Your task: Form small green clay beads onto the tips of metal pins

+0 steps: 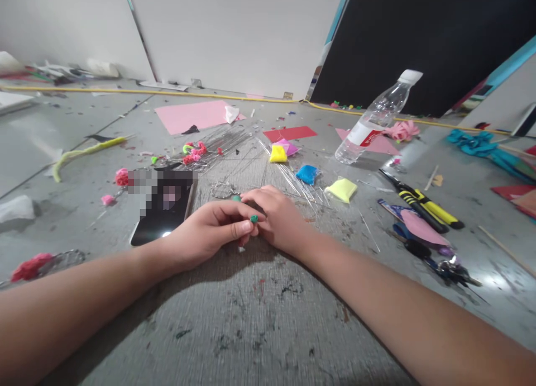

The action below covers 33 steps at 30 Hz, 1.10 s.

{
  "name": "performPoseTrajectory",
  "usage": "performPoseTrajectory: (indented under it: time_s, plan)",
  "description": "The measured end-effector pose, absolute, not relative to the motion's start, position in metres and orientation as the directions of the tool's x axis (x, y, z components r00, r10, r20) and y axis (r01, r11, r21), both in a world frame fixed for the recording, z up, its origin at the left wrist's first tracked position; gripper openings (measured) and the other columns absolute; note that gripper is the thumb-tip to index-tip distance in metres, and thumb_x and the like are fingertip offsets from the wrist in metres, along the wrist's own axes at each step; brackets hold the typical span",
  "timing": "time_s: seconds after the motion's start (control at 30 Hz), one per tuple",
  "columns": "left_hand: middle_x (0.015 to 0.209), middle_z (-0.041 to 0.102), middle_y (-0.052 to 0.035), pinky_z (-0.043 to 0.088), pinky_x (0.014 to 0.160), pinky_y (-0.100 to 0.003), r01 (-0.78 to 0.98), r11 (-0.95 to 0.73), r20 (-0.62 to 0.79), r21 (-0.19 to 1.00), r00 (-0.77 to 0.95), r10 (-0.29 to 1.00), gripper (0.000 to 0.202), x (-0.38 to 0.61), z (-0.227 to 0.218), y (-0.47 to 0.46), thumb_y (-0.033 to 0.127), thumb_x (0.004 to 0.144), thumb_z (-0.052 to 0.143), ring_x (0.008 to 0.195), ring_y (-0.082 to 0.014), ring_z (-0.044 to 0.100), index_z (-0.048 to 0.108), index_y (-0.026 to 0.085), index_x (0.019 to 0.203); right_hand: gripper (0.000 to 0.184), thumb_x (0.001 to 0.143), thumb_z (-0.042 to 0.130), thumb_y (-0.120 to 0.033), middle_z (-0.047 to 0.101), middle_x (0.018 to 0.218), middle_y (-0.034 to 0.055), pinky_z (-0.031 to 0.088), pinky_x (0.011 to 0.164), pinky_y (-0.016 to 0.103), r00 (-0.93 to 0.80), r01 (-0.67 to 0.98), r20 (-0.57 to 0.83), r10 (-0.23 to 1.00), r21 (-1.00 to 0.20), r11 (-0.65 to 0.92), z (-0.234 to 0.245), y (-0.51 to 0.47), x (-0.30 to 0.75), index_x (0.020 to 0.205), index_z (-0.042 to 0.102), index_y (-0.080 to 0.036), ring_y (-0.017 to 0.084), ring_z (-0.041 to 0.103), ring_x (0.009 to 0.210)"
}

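Observation:
My left hand [213, 227] is closed in a pinch, thumb against forefinger, on a small green lump of clay [254, 219]. Pressed up against it, my right hand [278, 215] has curled fingers, and what they hold is hidden. A second green bit [237, 198] shows just behind the left fingers. Something reddish hangs below the fingertips, too small to name. A coiled metal chain [224, 190] lies just beyond my hands. To the left is a dark phone [163, 218], partly behind my left wrist.
Yellow [278, 153], blue [307, 174] and pale yellow clay packets [341, 189] lie ahead, near thin wires [299, 179]. A plastic bottle [372, 126] stands at the right. Nearby are yellow-and-black pliers [422, 204] and keys [454, 271]. Pink paper [188, 117] lies further back.

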<state>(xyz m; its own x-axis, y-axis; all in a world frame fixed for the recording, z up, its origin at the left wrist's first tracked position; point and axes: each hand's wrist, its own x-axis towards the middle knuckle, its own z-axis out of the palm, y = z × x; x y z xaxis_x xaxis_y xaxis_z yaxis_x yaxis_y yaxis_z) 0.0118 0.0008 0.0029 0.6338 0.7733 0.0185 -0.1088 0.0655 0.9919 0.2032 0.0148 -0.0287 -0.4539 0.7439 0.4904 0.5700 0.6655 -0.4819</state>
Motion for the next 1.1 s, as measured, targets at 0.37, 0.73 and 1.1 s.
performPoseTrajectory:
  time_s: [0.37, 0.73, 1.1]
  plan:
    - [0.065, 0.066, 0.0016, 0.054, 0.060, -0.014, -0.481, 0.186, 0.036, 0.857, 0.416, 0.909, 0.023, 0.016, 0.012, -0.005, 0.028, 0.073, 0.093, 0.059, -0.0058, 0.061, 0.082, 0.018, 0.090, 0.019, 0.088, 0.064, -0.004, 0.076, 0.091, 0.0010, 0.054, 0.081, 0.031, -0.446, 0.255, 0.416, 0.793, -0.790, 0.558, -0.020, -0.003, 0.195, 0.089, 0.072, -0.021, 0.016, 0.070, 0.085]
    - [0.070, 0.068, 0.0013, 0.051, 0.054, -0.014, -0.502, 0.193, -0.078, 0.843, 0.241, 0.967, 0.019, 0.033, 0.009, -0.004, 0.022, 0.076, 0.088, 0.057, -0.0054, 0.059, 0.076, 0.014, 0.088, 0.015, 0.089, 0.067, -0.004, 0.075, 0.092, 0.0077, 0.054, 0.086, 0.036, -0.488, 0.424, 0.392, 0.780, -0.674, 0.604, -0.021, -0.012, 0.184, 0.089, 0.075, -0.016, 0.022, 0.068, 0.091]
    - [0.069, 0.067, -0.0009, 0.044, 0.055, -0.019, -0.113, 0.098, -0.076, 0.989, 0.190, 0.979, 0.014, 0.026, -0.003, 0.007, 0.027, 0.085, 0.078, 0.060, -0.0088, 0.056, 0.075, 0.015, 0.090, 0.015, 0.095, 0.058, -0.015, 0.073, 0.088, 0.0072, 0.055, 0.077, 0.038, -0.157, 0.571, 0.568, 0.808, -0.616, 0.543, -0.024, 0.008, 0.223, 0.091, 0.072, -0.019, 0.022, 0.069, 0.082]
